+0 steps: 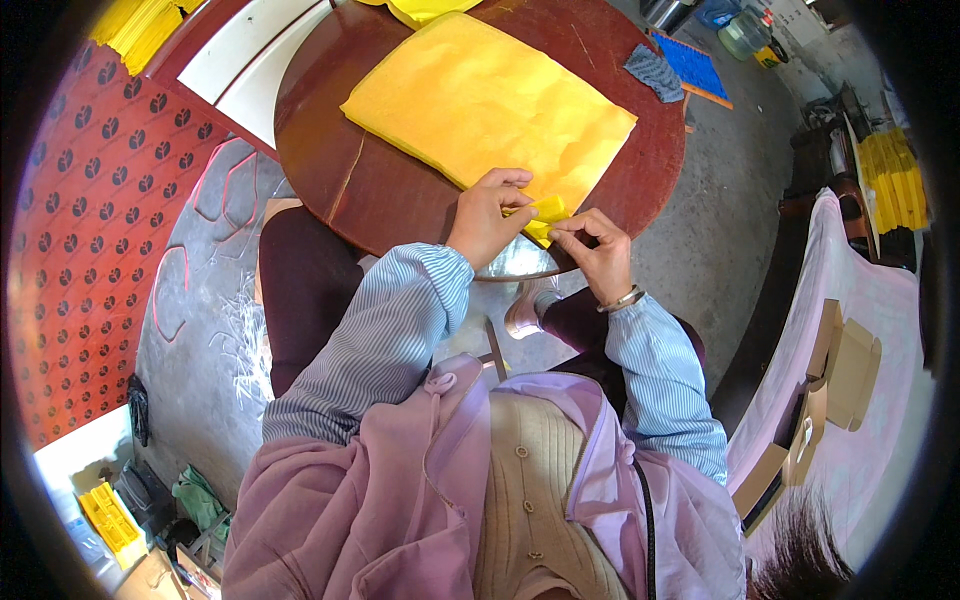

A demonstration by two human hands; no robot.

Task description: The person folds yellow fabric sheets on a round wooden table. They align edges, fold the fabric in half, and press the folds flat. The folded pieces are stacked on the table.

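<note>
A thick stack of yellow paper sheets lies on the round dark-red table, its near corner toward me. At that corner both hands work on a small folded piece of yellow paper. My left hand pinches its left side between thumb and fingers. Opposite it, my right hand has thumb and forefinger closed on the right edge, partly hiding it. A bracelet sits on my right wrist.
More yellow paper lies at the table's far edge. A grey cloth rests at the right rim. Opened cardboard boxes stand on a covered surface to the right. Red patterned sheeting is on the left. Pink cords and white strands litter the floor.
</note>
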